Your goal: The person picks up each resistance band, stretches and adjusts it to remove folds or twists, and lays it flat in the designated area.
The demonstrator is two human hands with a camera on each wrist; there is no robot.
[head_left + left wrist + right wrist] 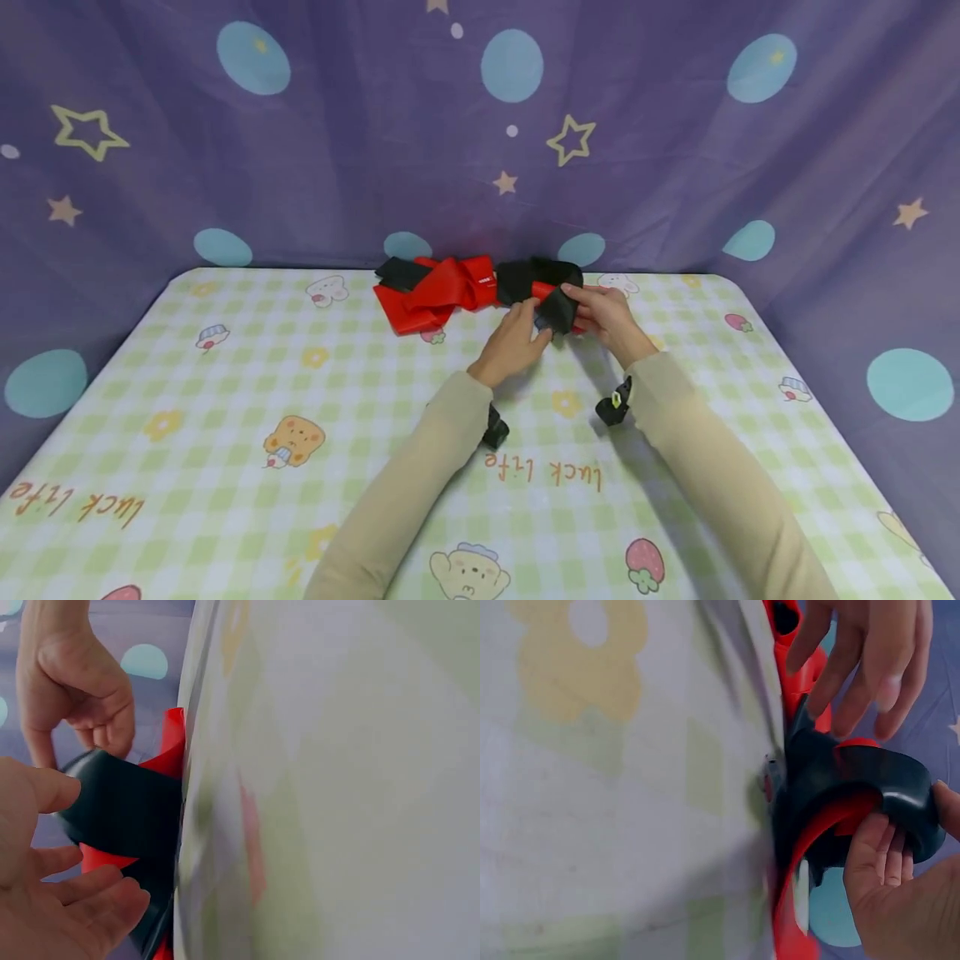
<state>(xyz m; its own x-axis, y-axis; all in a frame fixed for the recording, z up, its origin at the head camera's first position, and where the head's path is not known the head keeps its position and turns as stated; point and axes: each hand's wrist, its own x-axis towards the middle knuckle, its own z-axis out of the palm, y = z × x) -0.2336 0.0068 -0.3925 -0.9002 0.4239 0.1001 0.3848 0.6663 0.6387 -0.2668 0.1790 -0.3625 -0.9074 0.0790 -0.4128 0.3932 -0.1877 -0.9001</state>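
Observation:
A glossy, wide black strip [557, 312] curves into a loop at the table's far edge, with red strip showing inside it in the right wrist view. My right hand [606, 317] pinches this black loop, thumb outside and fingers inside. Just left of it is my left hand [512, 343], its fingers loosely spread and its thumb near the black strip [124, 802]; whether they touch I cannot tell. Joined or lying against the loop on the left is a folded, twisted red strip [442, 287] with a small white-lettered mark and a black end [402, 273].
A checked tablecloth [225, 400] with printed cartoons covers the table. Behind the far edge hangs a purple curtain [360, 150] with stars and blue ovals. Small black devices [615, 404] sit at both wrists.

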